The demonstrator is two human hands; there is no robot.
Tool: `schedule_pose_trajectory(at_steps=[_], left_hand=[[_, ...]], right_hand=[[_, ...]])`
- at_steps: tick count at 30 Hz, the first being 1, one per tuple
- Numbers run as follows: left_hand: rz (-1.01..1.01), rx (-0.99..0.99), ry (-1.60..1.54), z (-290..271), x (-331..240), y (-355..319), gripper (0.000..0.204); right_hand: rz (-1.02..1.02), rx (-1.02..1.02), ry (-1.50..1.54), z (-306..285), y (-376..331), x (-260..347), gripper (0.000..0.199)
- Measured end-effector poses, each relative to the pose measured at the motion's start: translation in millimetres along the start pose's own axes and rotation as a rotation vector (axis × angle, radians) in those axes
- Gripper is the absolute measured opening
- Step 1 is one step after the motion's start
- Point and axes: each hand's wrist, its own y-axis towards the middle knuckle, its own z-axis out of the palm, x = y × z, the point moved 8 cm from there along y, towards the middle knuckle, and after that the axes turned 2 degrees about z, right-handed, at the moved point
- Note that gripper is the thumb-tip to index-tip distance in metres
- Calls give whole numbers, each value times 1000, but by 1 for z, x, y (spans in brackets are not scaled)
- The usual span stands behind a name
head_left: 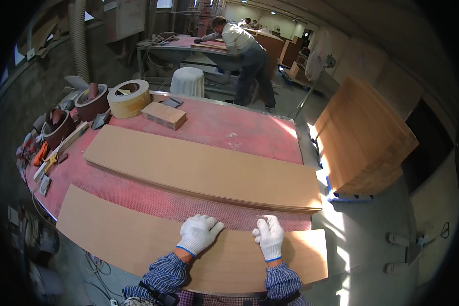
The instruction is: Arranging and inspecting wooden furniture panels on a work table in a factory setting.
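Note:
A long, flat wooden panel (137, 232) lies along the near side of the red worktable (250, 137). My left hand (199, 233), in a white knit glove, rests at the panel's far edge; its fingers bend over that edge and the thumb points right. Over the panel's right part is my right hand (269, 239), also gloved. Its fingers are closed, pinching a small, thin, brownish piece (261, 218) whose kind I cannot make out. Beyond both hands, a stack of similar long panels (199, 166) lies across the table, separated from the near panel by a strip of red surface.
Brown abrasive rolls (93, 104), a yellowish roll (129, 102), a block (164, 115) and hand tools crowd the far left. A tall panel stack (364, 140) stands on a blue pallet at right. A person (245, 53) bends over another table beyond a covered stool (187, 81).

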Motion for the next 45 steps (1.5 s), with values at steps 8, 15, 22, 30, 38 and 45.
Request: schedule_pose_trajectory(at_steps=[8, 15, 22, 30, 38, 45], left_hand=[[17, -8, -5, 0, 2, 0, 37], [-2, 12, 1, 2, 5, -1, 35], [39, 14, 18, 4, 0, 1, 33], [8, -5, -6, 0, 5, 0, 34], [24, -7, -10, 1, 2, 0, 35], [36, 15, 10, 0, 2, 1, 38]], right_hand=[[30, 39, 48, 4, 3, -6, 12], [20, 34, 28, 5, 3, -5, 12], [20, 14, 13, -2, 4, -7, 13], [6, 34, -103, 2, 4, -5, 17], [-17, 26, -94, 0, 5, -4, 13], [-40, 30, -65, 2, 5, 1, 15]])
